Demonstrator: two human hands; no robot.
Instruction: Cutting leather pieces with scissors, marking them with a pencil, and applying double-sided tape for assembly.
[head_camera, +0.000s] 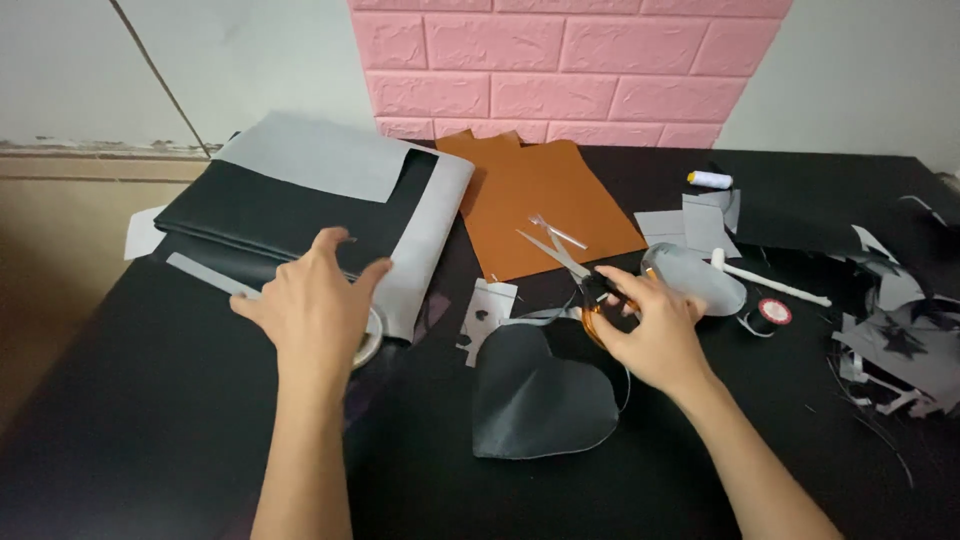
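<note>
1. While the person leans over the black table (120, 420), the right hand (655, 335) sits on the scissors (575, 270), fingers curled round the orange handles; blades are parted and point up-left over the brown sheet (545, 205).
2. Left hand (315, 305) is spread wide, palm down, fingers apart, over the edge of the folded black and grey material (300, 210); gripping nothing that I can see. Cannot tell if it touches the fabric.
3. Round shiny thing (372, 338) peeks out under the left hand, mostly hidden, can't say what it is.
4. Dark heart-shaped piece (540, 400) lies flat on the table just below the right hand, between the two forearms.
5. Small grey offcut (487, 310) with holes sits between the hands, just above the heart.
6. Grey oval piece (700, 280) lies just right of the right hand, near a white stick (775, 285) and a small red-and-white spool (773, 313).
7. White thread spool (710, 180) stands further back; grey scraps (900, 340) piled at far right.
8. Pink brick panel (560, 65) on the wall behind.
</note>
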